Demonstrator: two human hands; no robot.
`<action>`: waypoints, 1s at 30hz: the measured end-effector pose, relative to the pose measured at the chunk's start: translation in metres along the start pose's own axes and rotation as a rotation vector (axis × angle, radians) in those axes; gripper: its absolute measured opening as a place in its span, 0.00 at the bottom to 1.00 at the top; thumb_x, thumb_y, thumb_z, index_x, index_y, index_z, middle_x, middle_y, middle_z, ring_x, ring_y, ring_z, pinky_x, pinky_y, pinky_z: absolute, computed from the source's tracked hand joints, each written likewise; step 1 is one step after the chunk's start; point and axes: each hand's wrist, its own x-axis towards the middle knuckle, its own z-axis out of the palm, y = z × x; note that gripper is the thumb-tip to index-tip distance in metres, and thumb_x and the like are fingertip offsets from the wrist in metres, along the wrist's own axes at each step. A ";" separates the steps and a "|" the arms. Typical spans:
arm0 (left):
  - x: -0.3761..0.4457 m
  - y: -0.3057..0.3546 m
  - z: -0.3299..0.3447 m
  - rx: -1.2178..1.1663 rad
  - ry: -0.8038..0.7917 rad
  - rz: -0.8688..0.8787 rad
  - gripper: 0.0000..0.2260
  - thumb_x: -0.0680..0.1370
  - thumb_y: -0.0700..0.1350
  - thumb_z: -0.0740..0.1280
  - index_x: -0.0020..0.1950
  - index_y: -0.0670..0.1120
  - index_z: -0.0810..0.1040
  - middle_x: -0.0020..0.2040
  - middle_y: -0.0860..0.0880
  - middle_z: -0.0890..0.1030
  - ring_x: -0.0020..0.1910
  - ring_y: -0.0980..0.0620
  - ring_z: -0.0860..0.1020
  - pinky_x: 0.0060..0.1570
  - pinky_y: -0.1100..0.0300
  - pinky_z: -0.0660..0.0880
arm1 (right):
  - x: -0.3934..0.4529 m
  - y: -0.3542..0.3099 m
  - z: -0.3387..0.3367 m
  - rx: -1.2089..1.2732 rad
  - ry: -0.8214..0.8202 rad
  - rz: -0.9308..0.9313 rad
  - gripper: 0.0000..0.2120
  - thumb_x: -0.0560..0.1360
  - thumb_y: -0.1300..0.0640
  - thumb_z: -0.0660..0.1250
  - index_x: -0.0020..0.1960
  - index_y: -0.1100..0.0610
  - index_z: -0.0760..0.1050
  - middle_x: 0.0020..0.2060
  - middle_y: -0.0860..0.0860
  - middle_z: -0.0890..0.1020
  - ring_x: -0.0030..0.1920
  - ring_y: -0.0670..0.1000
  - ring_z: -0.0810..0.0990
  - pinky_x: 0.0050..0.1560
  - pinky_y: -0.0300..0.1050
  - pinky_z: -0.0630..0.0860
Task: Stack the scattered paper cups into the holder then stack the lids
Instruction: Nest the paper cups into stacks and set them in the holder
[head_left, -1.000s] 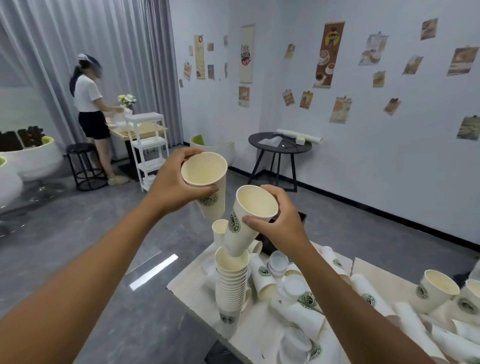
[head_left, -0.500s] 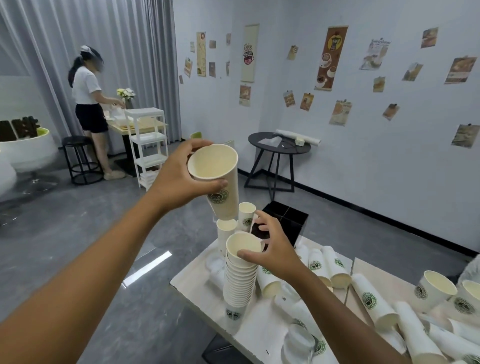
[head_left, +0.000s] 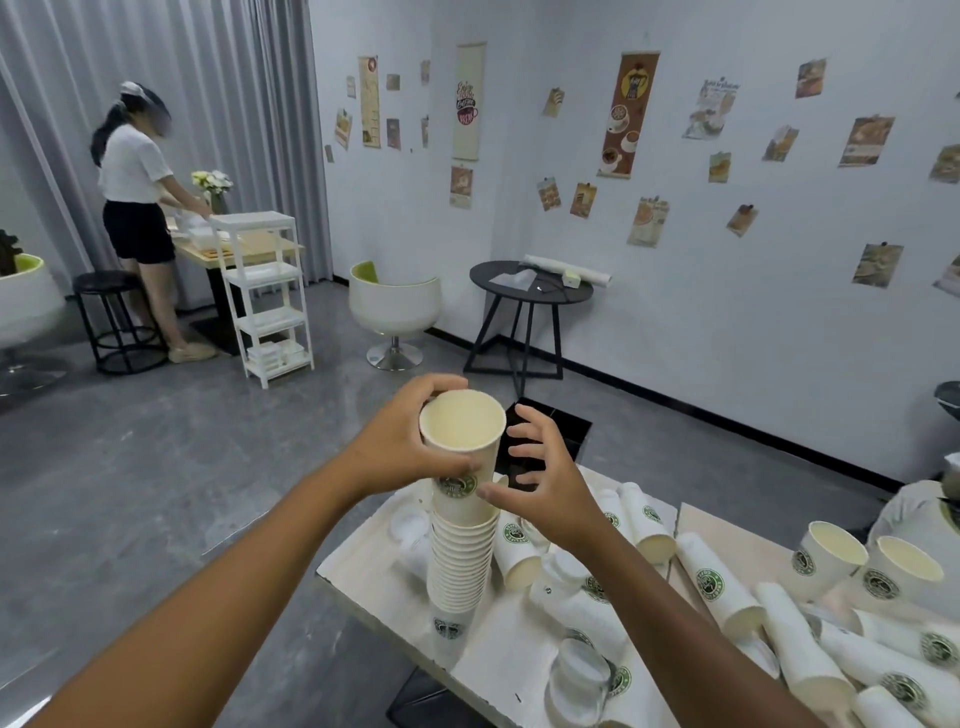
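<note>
Head view. The left hand (head_left: 397, 449) held the top cup (head_left: 464, 452) with fingers curled behind its rim and the thumb across the green logo. The cup's base was entering the cup stack (head_left: 458, 564), which stood upright near the left corner of the table (head_left: 358, 564). The right hand (head_left: 543, 480) was beside the cup with fingers spread and loosely bent, gripping nothing; its thumb tip lay at the cup wall, and contact could not be confirmed.

Handling, as judged: the paper cup was likely light and thin-walled, and would crush under a hard squeeze. The rolled rim is the stiffest part, so a hold at or just below it would be preferred. The tall stack appeared top-heavy and liable to tip under a sideways push; steadying it low down would be advisable.

Loose cups (head_left: 719, 584) lay scattered on their sides to the right, touching one another. Clear lids (head_left: 582, 667) were hard to make out against the pale surface.

Hidden or unclear: no holder could be identified. The stack's foot merged with the tabletop. The table's right and near portions were cut off.
</note>
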 end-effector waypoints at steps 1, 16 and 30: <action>-0.001 -0.004 0.002 0.019 -0.022 -0.008 0.42 0.63 0.55 0.85 0.73 0.55 0.71 0.66 0.59 0.74 0.62 0.68 0.73 0.55 0.73 0.72 | -0.001 0.000 0.000 0.002 -0.003 0.001 0.45 0.67 0.51 0.83 0.75 0.36 0.60 0.66 0.38 0.73 0.65 0.41 0.74 0.57 0.42 0.77; -0.035 -0.060 0.024 -0.059 -0.038 -0.177 0.28 0.70 0.47 0.82 0.67 0.59 0.77 0.66 0.62 0.78 0.63 0.65 0.76 0.53 0.68 0.76 | 0.003 0.035 0.022 -0.075 -0.082 0.048 0.37 0.69 0.47 0.81 0.73 0.41 0.69 0.67 0.39 0.73 0.63 0.40 0.75 0.55 0.38 0.78; -0.043 -0.091 0.053 0.018 -0.115 -0.253 0.25 0.73 0.46 0.79 0.67 0.59 0.77 0.63 0.66 0.78 0.62 0.70 0.73 0.54 0.71 0.70 | -0.001 0.080 0.035 -0.133 -0.114 0.035 0.30 0.70 0.51 0.81 0.70 0.49 0.74 0.64 0.44 0.74 0.58 0.37 0.73 0.50 0.29 0.73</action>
